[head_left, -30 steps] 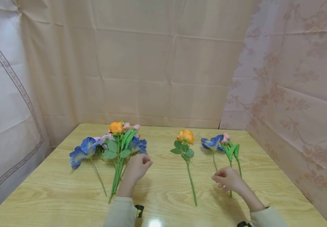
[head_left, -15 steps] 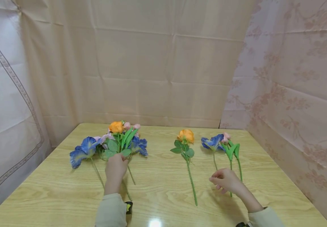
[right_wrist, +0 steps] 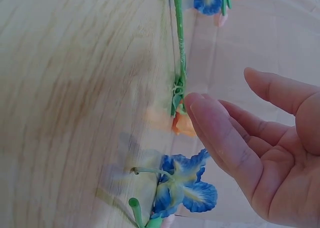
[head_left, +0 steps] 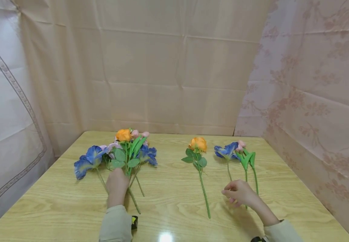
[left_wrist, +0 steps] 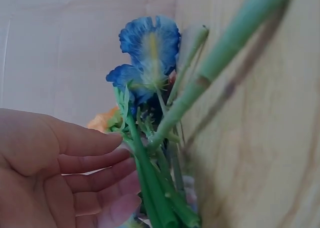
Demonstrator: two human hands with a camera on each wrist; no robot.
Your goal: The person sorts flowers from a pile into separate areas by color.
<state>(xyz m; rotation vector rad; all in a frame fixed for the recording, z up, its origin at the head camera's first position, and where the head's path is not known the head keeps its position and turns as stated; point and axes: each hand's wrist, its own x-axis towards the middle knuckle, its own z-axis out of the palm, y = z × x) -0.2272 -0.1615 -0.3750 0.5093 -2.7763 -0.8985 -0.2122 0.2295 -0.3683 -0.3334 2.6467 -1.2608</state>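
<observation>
My left hand (head_left: 117, 184) is at the stems of the flower bunch on the left of the table. Close up in the left wrist view, its thumb and fairly straight fingers (left_wrist: 95, 188) lie against the green stems (left_wrist: 150, 188), not visibly curled round them. The bunch has an orange rose (head_left: 124, 135), pink tulips (head_left: 145, 134), a pale purple flower (head_left: 113, 146) and blue irises (head_left: 89, 160). My right hand (head_left: 241, 194) hovers over the table with loosely bent fingers, nothing in them. Near it lie a blue iris (head_left: 227, 151) and pink tulips (head_left: 241, 146).
A single orange rose (head_left: 198, 144) with green leaves lies between the two hands, its stem toward me. The wooden table (head_left: 174, 201) ends at a beige curtain (head_left: 144, 67) behind and a patterned cloth (head_left: 319, 101) on the right.
My left hand has moved left and slightly down, from the right side of the bunch onto its stems; the green stems now end further right. My right hand has shifted slightly left.
</observation>
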